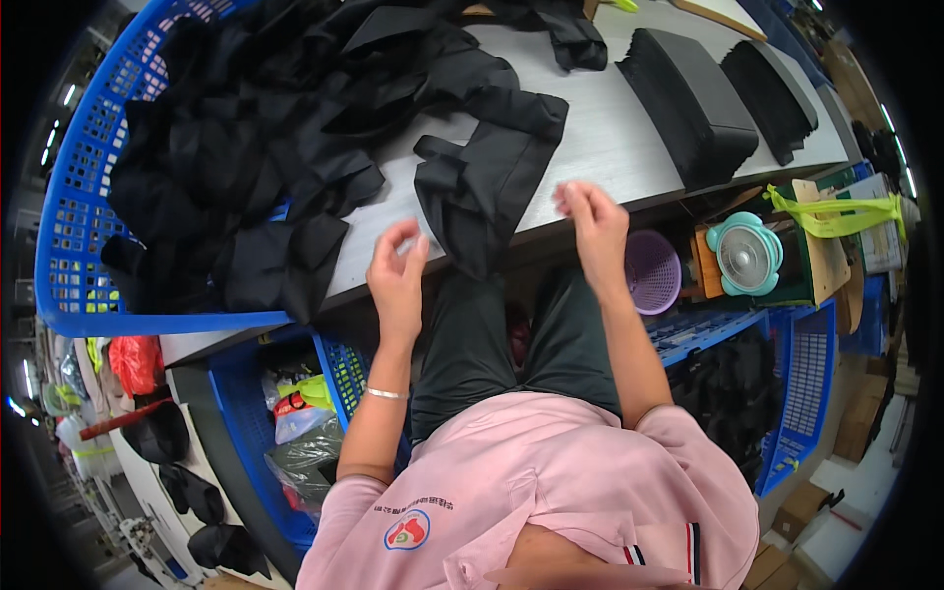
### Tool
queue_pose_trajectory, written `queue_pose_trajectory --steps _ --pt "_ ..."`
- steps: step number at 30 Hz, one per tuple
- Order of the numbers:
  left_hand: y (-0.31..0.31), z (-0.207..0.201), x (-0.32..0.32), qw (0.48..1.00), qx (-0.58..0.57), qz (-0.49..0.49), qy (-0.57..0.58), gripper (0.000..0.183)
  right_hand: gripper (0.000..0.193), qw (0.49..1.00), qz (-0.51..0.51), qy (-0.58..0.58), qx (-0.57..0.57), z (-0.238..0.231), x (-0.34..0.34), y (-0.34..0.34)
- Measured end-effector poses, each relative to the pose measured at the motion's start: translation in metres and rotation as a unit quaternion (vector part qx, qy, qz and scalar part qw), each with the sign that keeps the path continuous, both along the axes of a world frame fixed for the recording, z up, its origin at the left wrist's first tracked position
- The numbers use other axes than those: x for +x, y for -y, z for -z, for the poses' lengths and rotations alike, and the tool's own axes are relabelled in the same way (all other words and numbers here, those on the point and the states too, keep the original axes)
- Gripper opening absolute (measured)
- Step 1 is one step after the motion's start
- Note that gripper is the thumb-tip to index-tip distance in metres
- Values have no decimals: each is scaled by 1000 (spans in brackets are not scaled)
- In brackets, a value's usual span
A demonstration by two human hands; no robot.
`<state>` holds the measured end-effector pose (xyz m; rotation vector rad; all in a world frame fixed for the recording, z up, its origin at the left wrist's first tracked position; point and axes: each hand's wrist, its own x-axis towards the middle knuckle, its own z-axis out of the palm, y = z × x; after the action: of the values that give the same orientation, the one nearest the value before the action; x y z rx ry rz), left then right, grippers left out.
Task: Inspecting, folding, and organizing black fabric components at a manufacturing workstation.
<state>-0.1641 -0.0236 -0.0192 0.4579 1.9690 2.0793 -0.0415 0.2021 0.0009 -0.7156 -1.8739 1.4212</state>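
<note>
My left hand [397, 279] hovers by the table's front edge with its fingers loosely curved and a gap between thumb and forefinger. Nothing shows in it. Further right, my right hand [599, 228] is raised near the same edge, its fingertips smeared by motion; the fingers look loosely bent and no held thing is visible. Between the hands lies a folded black fabric piece [482, 182], its lower end hanging over the edge toward my lap. Neither hand touches it. A big heap of black fabric pieces [265, 147] spreads to the left.
The heap fills a blue plastic basket [74, 226] at the left. Two stacks of black cut pieces [688, 103] [772, 98] stand on the grey table [600, 123]. Below right are a purple basket [653, 272], a small turquoise fan [745, 254] and a blue crate [796, 393].
</note>
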Motion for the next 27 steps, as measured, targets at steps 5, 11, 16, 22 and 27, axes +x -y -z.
queue_pose_trajectory --steps 5,11,16,22,27 --pt "-49 5 -37 975 106 90 175 46 23 979 -113 -87 -144 6 -19 44" --pt "-56 6 -37 908 200 229 288 29 22 960 -138 -2 -242 19 -29 9" --pt "-71 -4 -28 897 124 346 247 43 30 974 -33 177 135 42 -41 14" --pt "-61 5 -41 913 102 284 275 47 34 929 -266 43 -253 10 -23 -11" --pt "-66 7 -35 931 98 251 248 48 22 938 -297 88 -157 11 -31 -6"
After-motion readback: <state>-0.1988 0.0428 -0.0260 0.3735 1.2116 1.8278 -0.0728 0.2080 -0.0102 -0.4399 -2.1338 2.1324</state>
